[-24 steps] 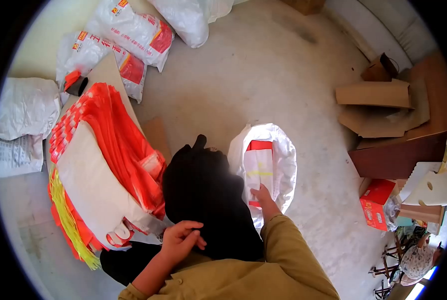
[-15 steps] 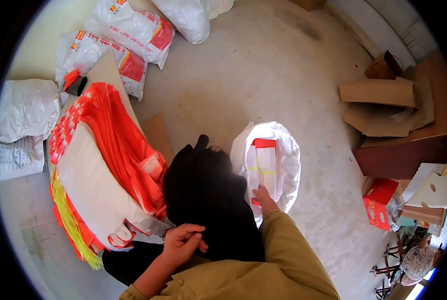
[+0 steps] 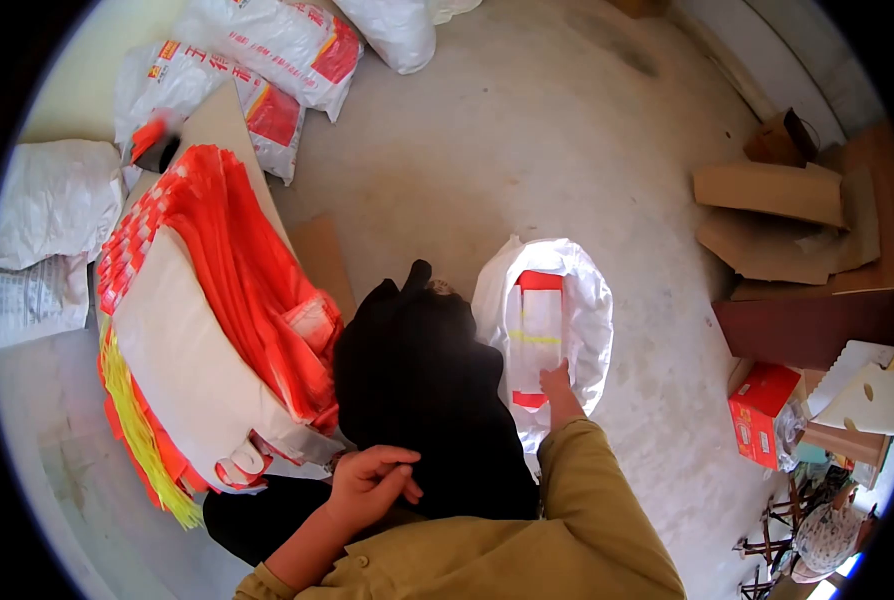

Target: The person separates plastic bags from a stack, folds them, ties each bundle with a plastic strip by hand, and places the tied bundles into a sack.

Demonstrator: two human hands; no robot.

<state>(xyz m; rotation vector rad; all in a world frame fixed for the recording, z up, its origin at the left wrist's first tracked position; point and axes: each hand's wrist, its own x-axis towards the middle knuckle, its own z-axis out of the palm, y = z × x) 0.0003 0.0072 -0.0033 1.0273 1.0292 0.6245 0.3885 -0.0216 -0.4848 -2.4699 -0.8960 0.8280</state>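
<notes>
An open white sack (image 3: 592, 330) stands on the floor to the right of my black-clad leg. Inside it lie red and white bundles (image 3: 540, 315) with a yellow tie across them. My right hand (image 3: 557, 380) reaches into the sack at the bundles' near end; what its fingers hold, if anything, is hidden. My left hand (image 3: 375, 482) rests over my lap, fingers loosely apart and nothing in them. Left of my leg is a large pile of red folded bags (image 3: 237, 270), partly under a white sheet (image 3: 182, 350), with yellow strips (image 3: 137, 430) hanging at its left edge.
Filled white sacks (image 3: 277, 50) lie at the back left, and another (image 3: 52, 205) at the left wall. On the right are cardboard boxes (image 3: 767, 195), a red box (image 3: 762, 410) and a person (image 3: 829, 535) at the lower right edge.
The view has shifted slightly. My right hand has moved right along the bundles, which now lie side by side in the sack. My left hand has kept its pose.
</notes>
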